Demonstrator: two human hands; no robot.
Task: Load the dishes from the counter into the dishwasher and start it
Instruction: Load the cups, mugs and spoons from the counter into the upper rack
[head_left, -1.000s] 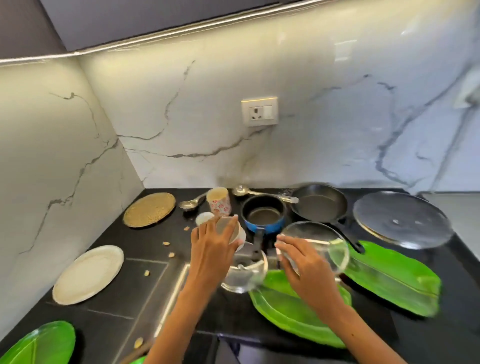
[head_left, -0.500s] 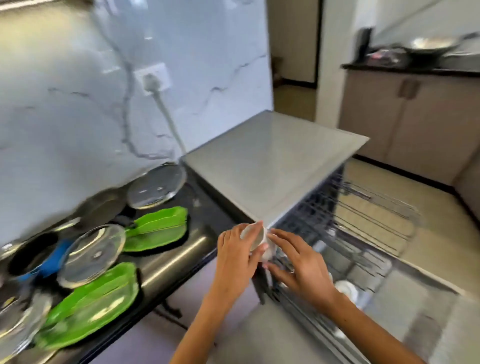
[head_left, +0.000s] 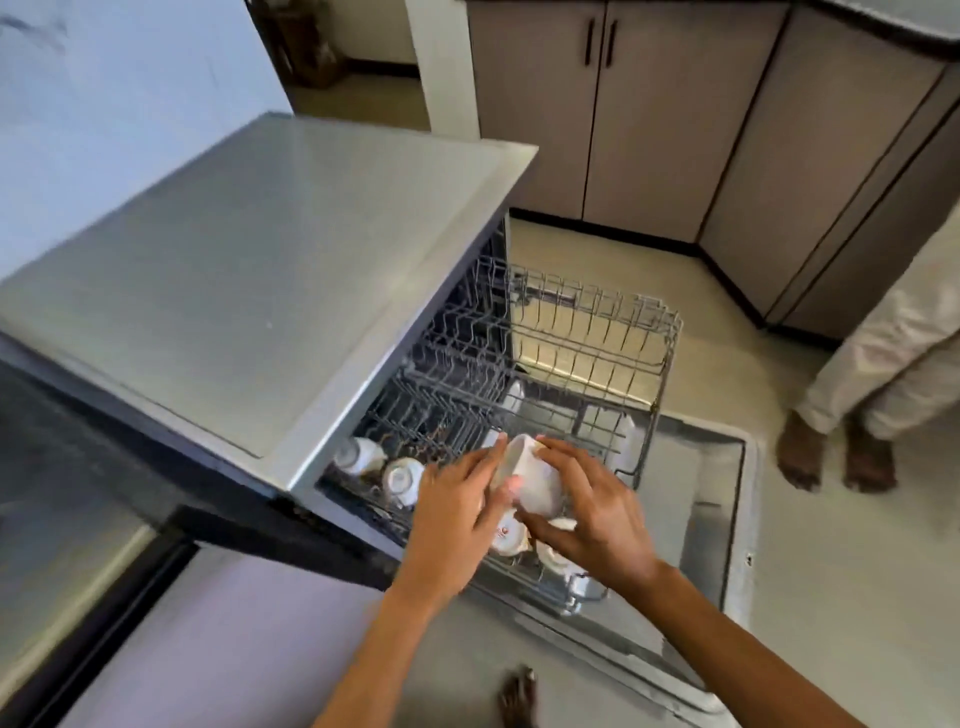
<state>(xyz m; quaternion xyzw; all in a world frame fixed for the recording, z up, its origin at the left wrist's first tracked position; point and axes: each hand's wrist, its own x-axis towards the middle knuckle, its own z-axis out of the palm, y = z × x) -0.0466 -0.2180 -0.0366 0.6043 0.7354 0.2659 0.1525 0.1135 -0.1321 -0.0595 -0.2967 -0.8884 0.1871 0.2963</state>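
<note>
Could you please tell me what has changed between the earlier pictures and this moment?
The person has turned from the counter to the dishwasher. The white cup, picked up from the counter, is now carried over the pulled-out rack, above cups already loaded. The left hand and right hand still hold it together. The rack and the door remain open.

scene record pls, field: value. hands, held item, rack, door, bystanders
left hand: holds white cup with right hand
right hand: fingers on the cup's side
white cup: tilted, over the rack's near side
upper rack: pulled out, far part bare
loaded cups: several white, near side
dishwasher door: open, flat
bystander's feet: on floor, right of the door
</note>
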